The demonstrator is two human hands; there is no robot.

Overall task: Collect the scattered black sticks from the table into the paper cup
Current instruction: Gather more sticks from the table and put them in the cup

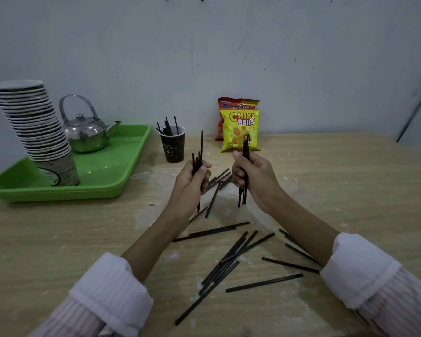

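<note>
Both hands are raised above the wooden table [58, 239], each gripping a small upright bundle of black sticks. My left hand [191, 181] holds its bundle [201, 147] just right of the dark paper cup [172, 148]. My right hand [253, 177] holds another bundle [245, 152] in front of the snack bags. The cup stands at the back centre with several sticks poking out of it. Several loose black sticks [231, 259] lie scattered on the table below and between my forearms, and a few more lie behind my hands.
A green tray [122, 176] at the left carries a tall leaning stack of paper cups [34, 127] and a steel kettle [86, 135]. Two snack bags [240, 128] lean on the wall behind. White crumbs speckle the tabletop.
</note>
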